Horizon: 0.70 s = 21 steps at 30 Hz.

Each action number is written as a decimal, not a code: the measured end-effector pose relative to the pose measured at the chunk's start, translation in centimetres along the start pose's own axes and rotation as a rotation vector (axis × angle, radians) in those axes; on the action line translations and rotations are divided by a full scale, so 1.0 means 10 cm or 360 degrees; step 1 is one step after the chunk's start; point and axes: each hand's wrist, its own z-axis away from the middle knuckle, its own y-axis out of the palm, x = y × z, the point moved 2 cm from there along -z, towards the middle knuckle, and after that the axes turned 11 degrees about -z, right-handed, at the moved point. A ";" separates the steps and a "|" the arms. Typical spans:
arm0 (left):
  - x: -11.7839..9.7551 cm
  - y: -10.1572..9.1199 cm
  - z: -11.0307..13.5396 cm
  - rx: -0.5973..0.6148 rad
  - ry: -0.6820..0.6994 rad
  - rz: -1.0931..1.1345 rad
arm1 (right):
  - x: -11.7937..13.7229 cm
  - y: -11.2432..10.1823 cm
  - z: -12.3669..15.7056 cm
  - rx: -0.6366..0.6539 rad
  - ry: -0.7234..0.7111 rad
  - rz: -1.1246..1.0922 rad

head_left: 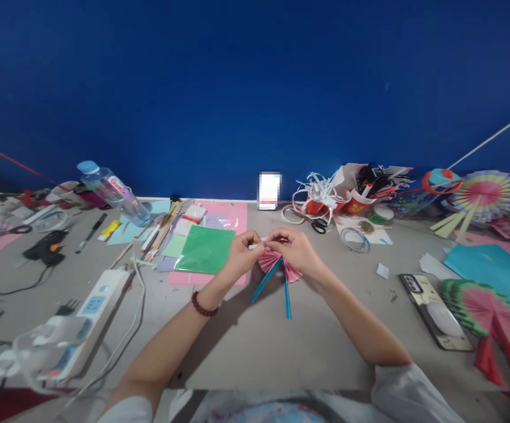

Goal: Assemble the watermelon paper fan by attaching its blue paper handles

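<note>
Together, the left hand and right hand pinch a white strip over a pink fan with blue sticks, mid-surface, right of green paper.

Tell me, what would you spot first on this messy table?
Right in the middle, the left hand and the right hand pinch a little pink paper fan with two blue sticks. Behind everything stands a big deep-blue wall. On the right edge lies a pink and green fan, with a rainbow fan farther back.
</note>
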 end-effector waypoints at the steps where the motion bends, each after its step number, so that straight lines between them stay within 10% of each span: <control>1: 0.01 0.01 0.00 -0.0009 -0.0020 0.0008 | -0.01 0.01 0.00 -0.0009 -0.0006 0.0011; 10: 0.19 -0.19 -0.17 -0.0105 -0.0153 0.0029 | 0.10 -0.08 -0.03 0.0079 -0.0066 -0.0187; 21: 0.58 -0.36 -0.03 0.0256 0.0532 -0.1668 | -0.12 -0.37 -0.07 0.0122 0.0096 0.0043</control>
